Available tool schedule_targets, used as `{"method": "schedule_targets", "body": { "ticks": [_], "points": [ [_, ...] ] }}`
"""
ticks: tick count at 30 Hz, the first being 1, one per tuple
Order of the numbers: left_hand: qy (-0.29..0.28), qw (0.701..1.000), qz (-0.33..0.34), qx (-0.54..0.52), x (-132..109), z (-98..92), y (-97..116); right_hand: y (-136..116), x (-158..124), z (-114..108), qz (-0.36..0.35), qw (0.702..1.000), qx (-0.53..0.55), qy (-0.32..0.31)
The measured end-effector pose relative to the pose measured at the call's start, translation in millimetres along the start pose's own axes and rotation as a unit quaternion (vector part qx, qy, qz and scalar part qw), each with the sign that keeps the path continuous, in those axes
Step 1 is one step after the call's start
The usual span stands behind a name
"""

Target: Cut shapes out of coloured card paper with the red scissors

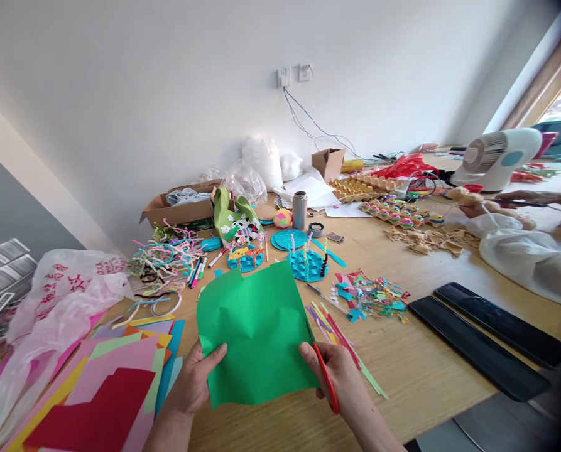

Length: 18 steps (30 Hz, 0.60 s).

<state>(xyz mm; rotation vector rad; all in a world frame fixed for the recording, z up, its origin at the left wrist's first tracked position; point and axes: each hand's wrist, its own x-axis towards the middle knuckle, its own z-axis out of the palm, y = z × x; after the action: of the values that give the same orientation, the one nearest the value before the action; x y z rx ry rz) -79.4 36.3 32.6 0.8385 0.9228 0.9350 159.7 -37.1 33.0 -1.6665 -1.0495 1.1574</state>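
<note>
A sheet of green paper, slightly creased, is held up over the table between my two hands. My left hand grips its left edge, thumb on the near face and fingers behind. At the right edge, my right hand is closed around red-handled scissors and also pinches the paper with its thumb. The scissor blades lie along the right edge, partly hidden. Thin paper strips lie just beyond my right hand. To the left of my left hand is a pile of coloured paper.
Blue discs with pipe cleaners, paper scraps and a steel bottle stand or lie ahead. Two black phone-like slabs lie right. A plastic bag is left. A white fan and another person's hand are far right.
</note>
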Motion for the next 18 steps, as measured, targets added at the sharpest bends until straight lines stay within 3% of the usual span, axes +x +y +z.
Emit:
{"method": "schedule_targets", "body": {
  "ticks": [11, 18],
  "points": [
    [0.007, 1.0, 0.001, 0.026, -1.2, 3.1, 3.8, 0.6, -1.3, -0.7, 0.015, 1.0, -0.027, 0.005],
    [0.011, 1.0, -0.011, -0.013, -0.3, 3.8, 3.2, 2.2, 0.3, -1.9, -0.006, 0.999, -0.035, 0.002]
  ]
}}
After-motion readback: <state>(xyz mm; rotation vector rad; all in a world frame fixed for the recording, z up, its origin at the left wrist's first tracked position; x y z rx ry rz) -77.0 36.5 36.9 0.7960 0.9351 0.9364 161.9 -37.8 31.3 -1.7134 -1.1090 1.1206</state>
